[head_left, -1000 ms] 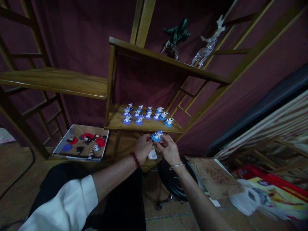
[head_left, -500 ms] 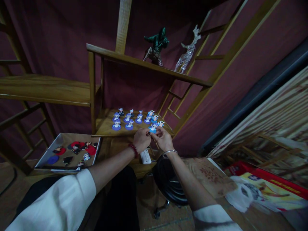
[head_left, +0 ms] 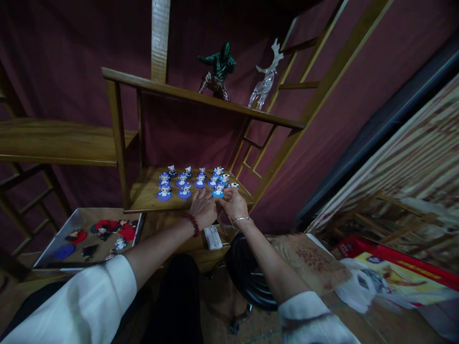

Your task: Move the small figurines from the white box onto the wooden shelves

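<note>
My right hand point(head_left: 234, 205) is at the shelf's front, thumb and fingers closed around the edge of a small figurine point(head_left: 218, 190) with a blue base. Beside it, my left hand point(head_left: 203, 209) has its fingers curled, fingertips just below that base; what they hold is hidden. To the left stand figurines on purple bases, among them a front one point(head_left: 184, 191) and another at the corner point(head_left: 164, 192). Behind them is a row of dark-based figurines point(head_left: 188, 171). Blue cow-like figurines point(head_left: 224, 178) stand at the right, one partly behind my right hand.
An open box point(head_left: 46, 251) at lower left holds red, black and blue figurines. On the upper shelf point(head_left: 172, 87) stand a green hooded statue point(head_left: 220, 69) and a clear deer point(head_left: 264, 86). A white object point(head_left: 213, 237) lies below my hands, near a black stool point(head_left: 247, 272).
The view has shifted, so the shelf sits further left. The blue-based figurine now appears level with the front row, and my left hand has drawn slightly away from it.
</note>
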A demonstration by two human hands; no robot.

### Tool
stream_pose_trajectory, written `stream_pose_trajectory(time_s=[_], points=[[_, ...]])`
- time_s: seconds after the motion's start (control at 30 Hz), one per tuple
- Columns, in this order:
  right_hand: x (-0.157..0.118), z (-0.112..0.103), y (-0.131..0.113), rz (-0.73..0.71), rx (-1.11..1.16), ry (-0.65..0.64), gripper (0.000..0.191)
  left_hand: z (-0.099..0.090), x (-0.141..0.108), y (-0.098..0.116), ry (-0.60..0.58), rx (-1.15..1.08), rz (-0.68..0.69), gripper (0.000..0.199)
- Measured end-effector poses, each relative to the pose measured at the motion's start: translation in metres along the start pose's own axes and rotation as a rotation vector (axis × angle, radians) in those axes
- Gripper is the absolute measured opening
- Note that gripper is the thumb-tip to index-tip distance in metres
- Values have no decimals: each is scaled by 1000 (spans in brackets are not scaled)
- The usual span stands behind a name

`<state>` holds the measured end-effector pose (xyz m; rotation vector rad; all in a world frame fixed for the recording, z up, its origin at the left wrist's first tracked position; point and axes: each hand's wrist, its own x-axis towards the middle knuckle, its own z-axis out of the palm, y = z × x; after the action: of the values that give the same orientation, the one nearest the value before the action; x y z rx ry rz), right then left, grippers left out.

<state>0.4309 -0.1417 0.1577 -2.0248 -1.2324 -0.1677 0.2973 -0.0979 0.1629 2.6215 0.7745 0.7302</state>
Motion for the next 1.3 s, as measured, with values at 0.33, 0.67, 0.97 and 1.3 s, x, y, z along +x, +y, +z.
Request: stream_pose_trajectory(time_s=[0.33, 0.67, 0.97, 1.3], points=[[8, -1, -1, 32, -121, -79, 13, 2, 12, -2, -40, 37, 22, 28], [2, -1, 1, 38, -129, -70, 18, 5, 14, -5, -18, 59, 45, 26], [0, -5, -6, 97, -126, -88, 20, 8, 16, -6, -12, 105, 41, 23], [-3, -3, -4, 72, -120, -66, 22, 12, 15, -9, 15, 119, 62, 24]])
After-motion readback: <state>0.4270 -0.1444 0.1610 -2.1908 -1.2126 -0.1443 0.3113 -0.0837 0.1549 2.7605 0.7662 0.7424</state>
